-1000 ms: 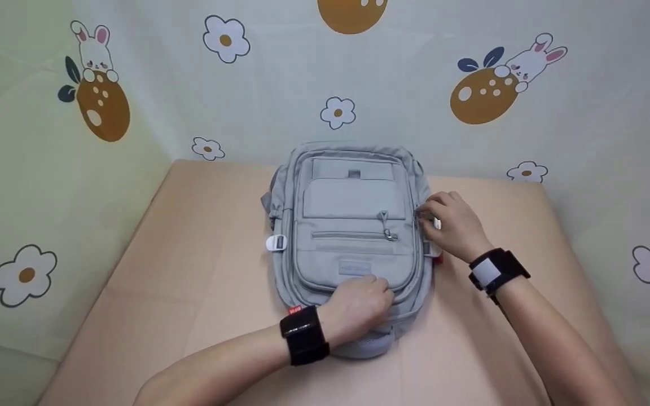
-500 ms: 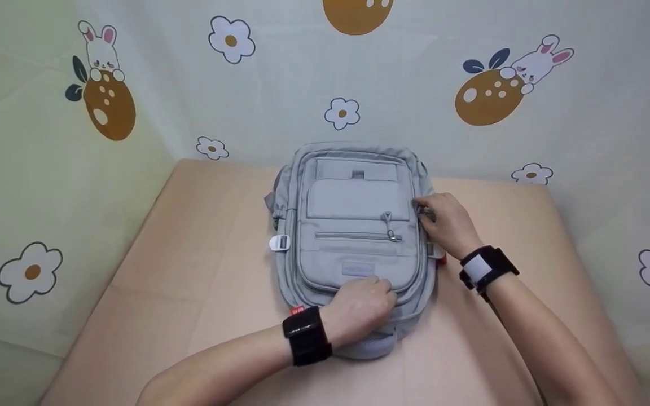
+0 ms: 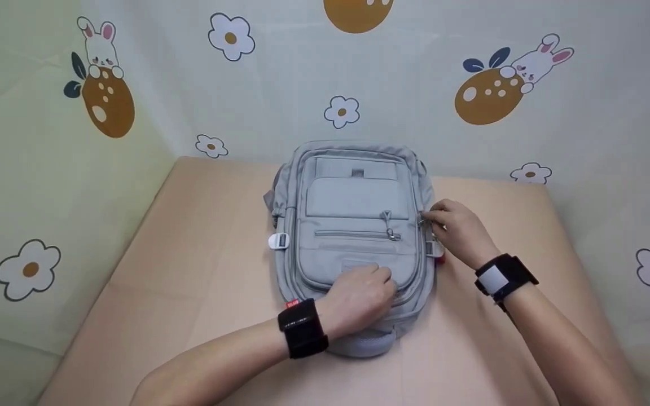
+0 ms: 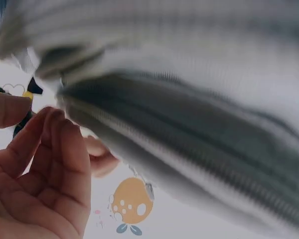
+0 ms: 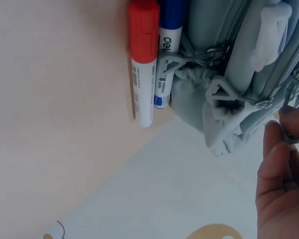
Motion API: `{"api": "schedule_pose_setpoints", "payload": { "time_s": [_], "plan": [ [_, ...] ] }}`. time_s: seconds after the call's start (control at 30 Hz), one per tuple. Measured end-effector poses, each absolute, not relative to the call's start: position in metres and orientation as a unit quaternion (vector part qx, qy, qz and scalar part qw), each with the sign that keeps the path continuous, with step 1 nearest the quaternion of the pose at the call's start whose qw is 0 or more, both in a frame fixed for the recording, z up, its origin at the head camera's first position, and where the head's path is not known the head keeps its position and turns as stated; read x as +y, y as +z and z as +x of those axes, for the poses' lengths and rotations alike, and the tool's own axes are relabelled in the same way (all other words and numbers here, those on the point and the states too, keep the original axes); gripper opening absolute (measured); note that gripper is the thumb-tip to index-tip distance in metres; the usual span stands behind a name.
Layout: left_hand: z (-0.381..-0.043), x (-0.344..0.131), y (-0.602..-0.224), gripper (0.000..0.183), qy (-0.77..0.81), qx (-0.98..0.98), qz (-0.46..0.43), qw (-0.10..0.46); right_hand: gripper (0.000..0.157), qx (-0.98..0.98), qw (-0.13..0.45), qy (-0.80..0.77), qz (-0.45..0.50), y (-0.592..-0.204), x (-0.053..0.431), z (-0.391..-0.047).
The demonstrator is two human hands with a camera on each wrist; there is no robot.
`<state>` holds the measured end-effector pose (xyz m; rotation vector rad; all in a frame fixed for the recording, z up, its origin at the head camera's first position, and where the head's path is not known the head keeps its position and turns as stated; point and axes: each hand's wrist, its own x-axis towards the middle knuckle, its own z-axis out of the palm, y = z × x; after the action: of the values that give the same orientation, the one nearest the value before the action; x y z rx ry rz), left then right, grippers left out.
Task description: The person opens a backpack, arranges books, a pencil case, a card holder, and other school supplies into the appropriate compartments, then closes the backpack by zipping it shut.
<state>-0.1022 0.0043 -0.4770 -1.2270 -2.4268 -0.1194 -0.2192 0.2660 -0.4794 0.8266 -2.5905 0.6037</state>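
Right of centre, the right hand (image 3: 464, 232) pinches a zipper pull (image 5: 290, 93) on the grey backpack (image 3: 359, 197); the left hand (image 3: 360, 296) lies lower centre, grip unclear.

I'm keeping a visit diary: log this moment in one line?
right hand: pinches zipper pull; left hand: at lower front of backpack; markers: at its side

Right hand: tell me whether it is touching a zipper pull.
Touching. The right wrist view shows it: the thumb and a finger of the right hand pinch a zipper pull on the backpack.
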Motion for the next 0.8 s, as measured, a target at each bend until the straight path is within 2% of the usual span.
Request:
{"api": "schedule_pose_setpoints", "payload": {
  "time_s": [0.07,0.13,0.27,0.37,0.47,0.8],
  "plan": [
    [-0.108,0.006,-0.471,0.014,-0.034,-0.875,-0.433,0.216,0.021,-0.917,0.175,0.204,0.294,-0.48,0.263,-0.217],
    [-0.117,0.008,-0.466,0.024,-0.016,-0.885,-0.421,0.197,0.019,-0.918,0.178,0.2,0.293,-0.481,0.261,-0.216],
    [-0.136,0.011,-0.459,0.051,0.006,-0.917,-0.385,0.108,0.015,-0.916,0.188,0.213,0.283,-0.484,0.259,-0.214],
    [-0.147,0.011,-0.459,0.06,0.01,-0.932,-0.357,0.051,0.013,-0.913,0.187,0.228,0.282,-0.488,0.259,-0.212],
    [-0.154,0.01,-0.461,0.064,0.02,-0.937,-0.347,0.026,0.011,-0.912,0.186,0.233,0.283,-0.491,0.257,-0.21],
    [-0.157,0.01,-0.461,0.066,0.013,-0.936,-0.352,0.003,0.009,-0.928,0.189,0.192,0.258,-0.493,0.256,-0.204]
  ]
}}
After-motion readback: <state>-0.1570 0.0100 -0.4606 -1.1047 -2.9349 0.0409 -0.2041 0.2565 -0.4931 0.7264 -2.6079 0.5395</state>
